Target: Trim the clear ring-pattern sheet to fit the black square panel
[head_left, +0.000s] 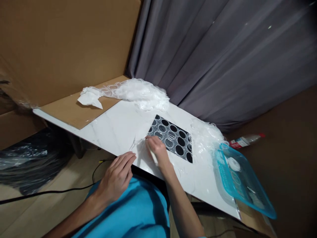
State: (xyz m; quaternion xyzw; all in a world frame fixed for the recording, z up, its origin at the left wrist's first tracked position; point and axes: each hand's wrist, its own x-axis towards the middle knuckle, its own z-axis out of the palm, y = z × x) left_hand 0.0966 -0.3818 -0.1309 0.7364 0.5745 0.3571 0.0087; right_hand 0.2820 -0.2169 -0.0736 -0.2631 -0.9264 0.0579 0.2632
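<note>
My right hand (156,150) is closed around a slim white pen-shaped tool (154,157), whose back end sticks out below the fingers. Its tip is hidden by my fingers and points down at the white table. Beside the fingertips, a thin strip of clear film (135,142) lies on the table, hard to make out. My left hand (119,172) rests at the table's front edge with fingers stretched out side by side, holding nothing I can see. Just beyond my right hand is a black sheet with rows of grey-rimmed circles (173,135).
A heap of clear and white film pieces (143,92) lies at the back, beside crumpled white paper (90,97) on a cardboard sheet (76,114). More film (206,138) sits right, near a blue plastic basket (247,178) and a bottle with a red cap (244,141). A grey curtain (210,56) hangs behind.
</note>
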